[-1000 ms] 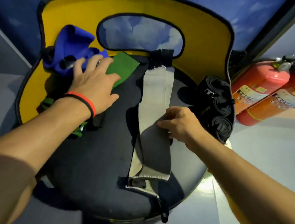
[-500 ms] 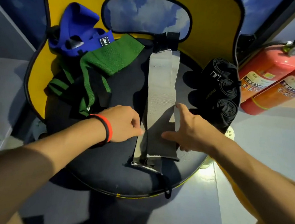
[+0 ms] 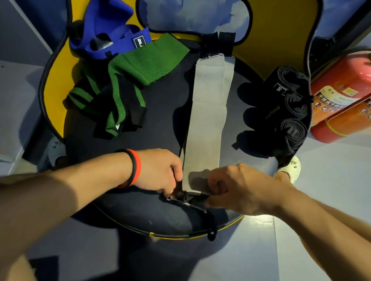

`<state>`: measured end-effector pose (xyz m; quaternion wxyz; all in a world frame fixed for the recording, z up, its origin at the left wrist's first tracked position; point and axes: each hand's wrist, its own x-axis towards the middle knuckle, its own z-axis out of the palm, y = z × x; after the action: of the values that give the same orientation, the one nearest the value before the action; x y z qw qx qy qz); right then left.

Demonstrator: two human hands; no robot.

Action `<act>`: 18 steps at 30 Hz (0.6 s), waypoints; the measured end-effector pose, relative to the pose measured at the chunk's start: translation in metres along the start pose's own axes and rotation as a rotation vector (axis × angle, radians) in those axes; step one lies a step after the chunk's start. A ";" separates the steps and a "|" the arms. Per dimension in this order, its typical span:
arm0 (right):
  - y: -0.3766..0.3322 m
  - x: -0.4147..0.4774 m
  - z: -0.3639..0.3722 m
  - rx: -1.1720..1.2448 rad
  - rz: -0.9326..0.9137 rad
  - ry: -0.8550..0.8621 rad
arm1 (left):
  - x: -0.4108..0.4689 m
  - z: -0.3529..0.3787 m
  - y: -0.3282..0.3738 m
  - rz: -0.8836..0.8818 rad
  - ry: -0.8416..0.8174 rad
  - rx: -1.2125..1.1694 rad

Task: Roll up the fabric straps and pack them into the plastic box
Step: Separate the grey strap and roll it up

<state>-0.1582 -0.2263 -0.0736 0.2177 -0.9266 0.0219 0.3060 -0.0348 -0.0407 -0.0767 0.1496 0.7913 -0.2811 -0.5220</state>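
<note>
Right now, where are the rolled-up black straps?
In the head view, the rolled black straps sit at the right edge of the dark seat cushion, between the flat gray strap and the red fire extinguishers.

The flat strap (image 3: pixel 206 119) lies lengthwise down the middle of the seat (image 3: pixel 157 142), with its far end at the backrest (image 3: pixel 278 25) and its near end by the seat's front edge. Left of the flat strap a tangled strap (image 3: pixel 141 70) sprawls on the seat. Farther left and behind, a folded strap (image 3: pixel 109 23) rests against the backrest. Right of the flat strap, 3 rolled straps (image 3: pixel 293 109) sit in a row at the seat's edge, and 2 extinguishers (image 3: pixel 350 86) are on the floor beyond them. The left grip (image 3: pixel 157 171) and right grip (image 3: pixel 238 189) pinch the flat strap's near end from either side.
</note>
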 end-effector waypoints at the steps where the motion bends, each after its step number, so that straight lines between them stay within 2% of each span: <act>1: -0.002 -0.001 0.000 0.014 -0.032 0.002 | 0.000 0.000 -0.001 -0.005 0.019 -0.049; 5: -0.013 -0.003 0.002 0.013 -0.140 0.018 | -0.001 -0.001 -0.001 -0.070 0.045 -0.243; 9: -0.017 0.003 0.010 0.013 -0.144 0.055 | -0.006 -0.002 0.000 -0.110 0.027 -0.452; 13: -0.019 0.005 0.010 0.022 -0.150 0.046 | -0.006 -0.004 -0.006 -0.100 0.003 -0.382; 18: -0.022 0.001 0.009 -0.105 -0.137 0.093 | -0.008 -0.003 -0.002 -0.089 -0.072 -0.456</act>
<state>-0.1582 -0.2026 -0.0723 0.1878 -0.9492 -0.0475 0.2479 -0.0338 -0.0348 -0.0707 0.2912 0.7294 -0.1257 -0.6062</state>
